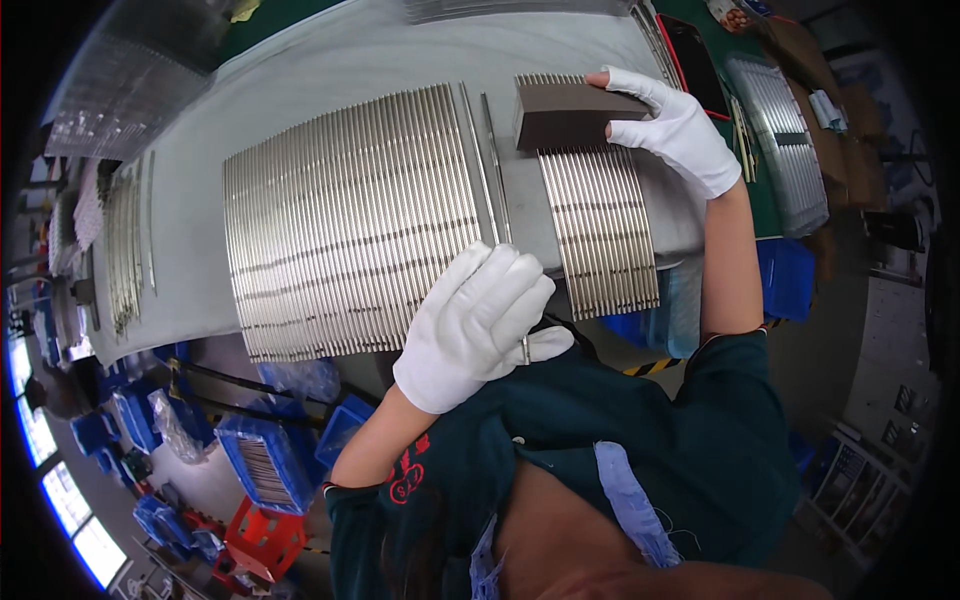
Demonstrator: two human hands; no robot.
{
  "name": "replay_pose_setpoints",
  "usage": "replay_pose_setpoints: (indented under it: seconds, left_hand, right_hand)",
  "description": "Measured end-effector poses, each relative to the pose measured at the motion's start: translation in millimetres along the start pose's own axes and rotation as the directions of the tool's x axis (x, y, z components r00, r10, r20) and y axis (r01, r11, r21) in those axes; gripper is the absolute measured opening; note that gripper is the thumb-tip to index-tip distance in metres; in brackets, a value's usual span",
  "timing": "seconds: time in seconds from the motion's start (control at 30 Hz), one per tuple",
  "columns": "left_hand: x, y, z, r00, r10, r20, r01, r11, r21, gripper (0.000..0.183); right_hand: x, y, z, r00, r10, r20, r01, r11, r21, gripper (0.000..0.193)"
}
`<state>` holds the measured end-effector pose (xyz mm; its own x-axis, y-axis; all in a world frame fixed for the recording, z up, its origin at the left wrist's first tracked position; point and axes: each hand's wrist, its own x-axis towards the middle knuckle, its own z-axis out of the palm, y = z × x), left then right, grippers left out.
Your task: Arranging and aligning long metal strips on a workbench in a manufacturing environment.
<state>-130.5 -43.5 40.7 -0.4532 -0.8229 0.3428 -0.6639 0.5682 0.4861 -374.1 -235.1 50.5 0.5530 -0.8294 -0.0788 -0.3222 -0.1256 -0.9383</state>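
Holding a dark block (566,113), the right hand (672,128) rests over metal rods (598,225).

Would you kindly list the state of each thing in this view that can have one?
Left hand: gloved, curled, resting on the near edge of the large rod row.
Right hand: gloved, gripping the dark block.
Dark block: lying on the far end of the small rod row.
Large rod row: laid side by side, flat.
Small rod row: laid side by side, flat.
Blue bin: holding rods.

Block (565,112) on right rod row (600,230); larger row (350,220) left.
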Motion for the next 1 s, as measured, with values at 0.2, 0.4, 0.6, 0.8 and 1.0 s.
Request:
replay_pose_setpoints:
  seconds: [0.2,0.4,0.6,0.8,1.0]
  left_hand:
    - [2,-5,11,0.999,0.037,0.030,-0.041,0.989,0.145,0.047]
    - [-3,-1,11,0.989,-0.068,0.130,0.034,0.968,0.248,0.074]
    - [-8,-5,8,0.989,-0.103,0.103,0.068,0.953,0.295,0.074]
    - [-10,-7,12,0.986,-0.160,0.047,0.143,0.955,0.260,0.066]
    - [-12,-8,10,0.993,-0.118,0.017,0.113,0.974,0.194,0.063]
  right_hand:
    - [39,14,-18,0.693,-0.303,-0.654,0.421,0.907,0.026,0.048]
    - [66,46,-11,0.646,-0.164,-0.746,0.370,0.922,0.118,0.063]
    - [63,61,-11,0.628,-0.247,-0.738,0.291,0.954,-0.072,0.064]
    - [63,45,2,0.671,-0.205,-0.713,0.258,0.966,-0.035,0.064]
    - [71,75,-11,0.593,-0.295,-0.749,0.220,0.954,-0.202,0.064]
